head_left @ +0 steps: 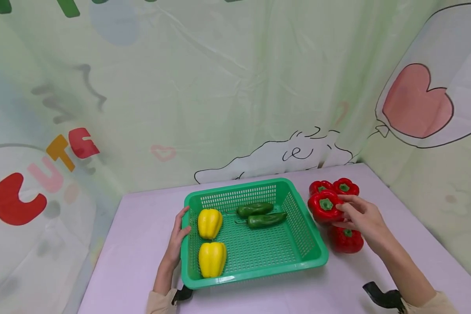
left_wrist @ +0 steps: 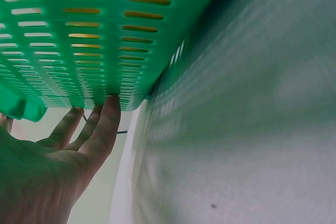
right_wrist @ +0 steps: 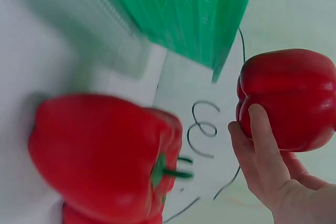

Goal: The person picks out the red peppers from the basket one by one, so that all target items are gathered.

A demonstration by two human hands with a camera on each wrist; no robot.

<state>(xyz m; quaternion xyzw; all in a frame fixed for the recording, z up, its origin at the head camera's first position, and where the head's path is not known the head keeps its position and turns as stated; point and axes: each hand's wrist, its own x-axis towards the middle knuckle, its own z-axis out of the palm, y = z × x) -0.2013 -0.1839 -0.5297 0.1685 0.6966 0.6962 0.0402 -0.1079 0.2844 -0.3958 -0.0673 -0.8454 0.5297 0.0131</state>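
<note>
My right hand (head_left: 363, 218) grips a red bell pepper (head_left: 318, 213) by its side, off the table beside the basket's right rim; the right wrist view shows the held bell pepper (right_wrist: 291, 95) with fingers against its skin. Several more red bell peppers (head_left: 347, 245) sit around and below it. My left hand (head_left: 176, 240) holds the left side of a green plastic basket (head_left: 255, 275), thumb at the rim and fingers (left_wrist: 102, 132) against the slotted outer wall. Inside the basket lie two yellow bell peppers (head_left: 212, 259) on the left and two long green peppers (head_left: 266, 220) toward the back.
A pale lilac table (head_left: 141, 244) carries the basket and peppers. Behind it hangs a light green printed curtain (head_left: 220, 87), which also runs along both sides. Black straps (head_left: 382, 296) are on both wrists.
</note>
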